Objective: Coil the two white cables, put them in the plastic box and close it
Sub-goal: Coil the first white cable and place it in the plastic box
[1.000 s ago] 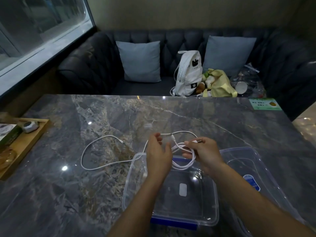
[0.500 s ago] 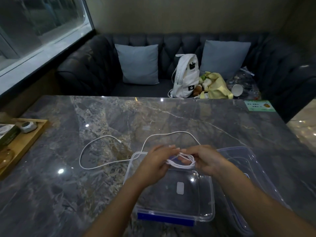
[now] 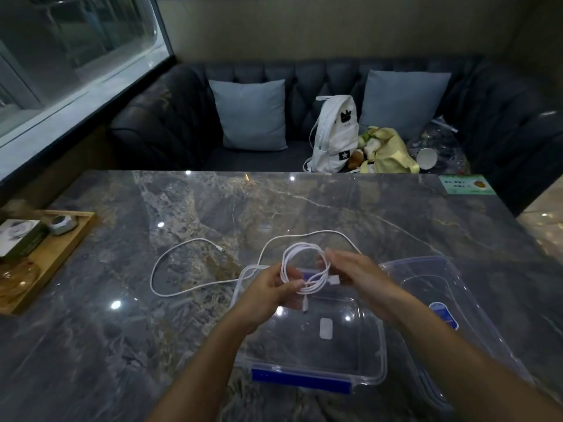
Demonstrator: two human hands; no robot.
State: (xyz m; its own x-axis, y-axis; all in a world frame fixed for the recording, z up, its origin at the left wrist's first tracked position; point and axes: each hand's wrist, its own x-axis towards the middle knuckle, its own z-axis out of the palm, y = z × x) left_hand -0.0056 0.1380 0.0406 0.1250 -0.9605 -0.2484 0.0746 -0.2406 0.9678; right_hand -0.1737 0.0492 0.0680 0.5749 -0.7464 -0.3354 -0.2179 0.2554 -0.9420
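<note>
- Dark marble worktop [image 3: 304, 202] filled the view, w/ a tufted sofa [image 3: 170, 117] behind it and a wooden tray [image 3: 76, 236] at the left edge.
- Plastic box [image 3: 377, 345] sat open at the near edge, directly below both hands. Its lid [image 3: 457, 269] lay off to the right, partly under the right forearm.
- Left hand [image 3: 268, 289] pinched the coiled cable [image 3: 304, 244] at the low side of the loops, thumb and fingers curled round the strands.
- Coil stood roughly upright, its ring facing the camera, just above the box's far rim. One connector [image 3: 305, 307] dangled from it into the box mouth.
- Key relation: box lay straight down and slightly toward the person from the coil, so the drop looked short. Left hand was the one carrying it.
- Right hand [image 3: 362, 274] sat just beside the coil's right edge, fingers fairly straight and loose, gripping nothing visible.
- Loose cable [image 3: 195, 240] sprawled on the worktop left of the box and arced round behind the coil, nearer the left hand. Not yet coiled.
- Hard to tell: the loose cable's far end ran behind the right hand, so its end, and whether it touched the coil, couldn't be made out.
- Right palm side was hidden, so contact w/ the coil was unclear.
</note>
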